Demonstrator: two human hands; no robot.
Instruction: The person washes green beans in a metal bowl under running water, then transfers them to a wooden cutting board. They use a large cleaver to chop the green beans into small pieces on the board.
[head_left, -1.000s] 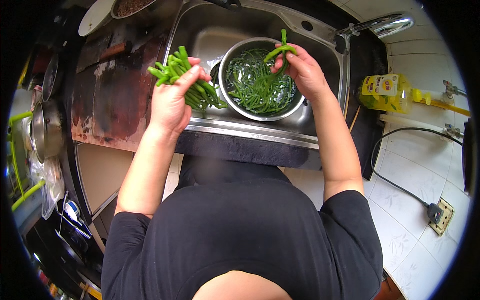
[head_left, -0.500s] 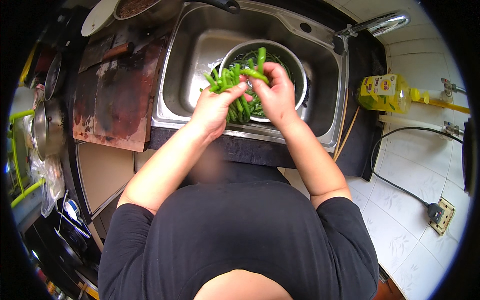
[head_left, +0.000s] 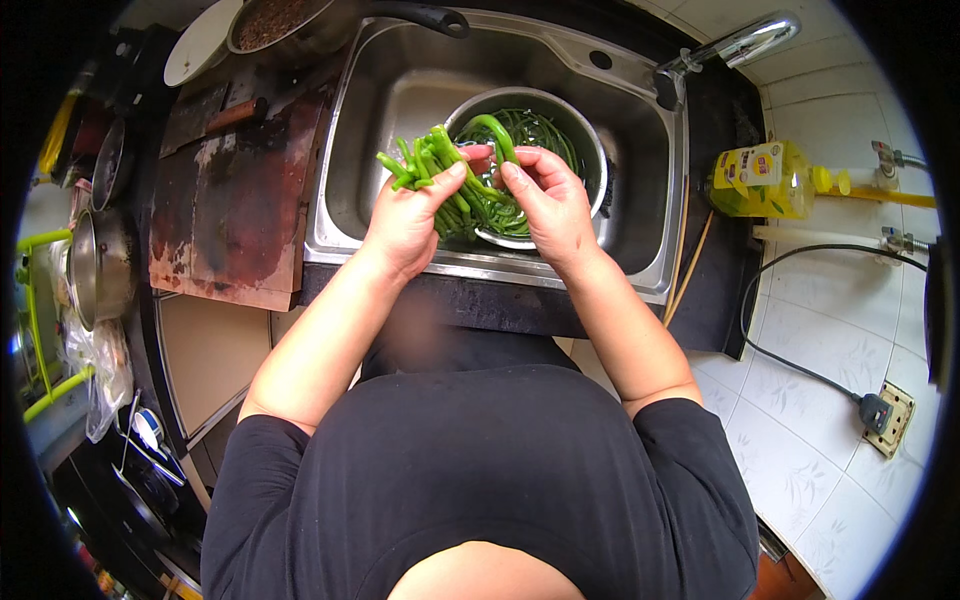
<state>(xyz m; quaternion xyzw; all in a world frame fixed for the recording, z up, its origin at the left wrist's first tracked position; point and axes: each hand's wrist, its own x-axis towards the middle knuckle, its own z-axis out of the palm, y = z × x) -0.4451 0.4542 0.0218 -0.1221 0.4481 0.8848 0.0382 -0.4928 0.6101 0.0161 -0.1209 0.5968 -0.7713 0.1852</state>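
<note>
Above the steel sink [head_left: 395, 95], my left hand [head_left: 402, 222] is closed round a bunch of long green beans [head_left: 440, 150], whose ends stick out past the thumb. Close beside it, my right hand [head_left: 545, 200] pinches a single bent green bean [head_left: 490, 124] between thumb and fingers. Both hands are over the near rim of a round metal bowl [head_left: 597, 140] in the sink. Thin green strands [head_left: 535, 130] lie in water inside that bowl. My hands and the bunch hide part of its near side.
Left of the sink lies a stained wooden board [head_left: 240, 190], with a pan [head_left: 290, 40] behind it. A chrome faucet [head_left: 745, 45] rises at the back right. Chopsticks [head_left: 690, 265] and a yellow bottle [head_left: 765, 180] are to the right.
My right hand has shifted slightly, and the bean in it now arches over beside the bunch rather than pointing up. The left hand has moved slightly left, still holding the bunch.
</note>
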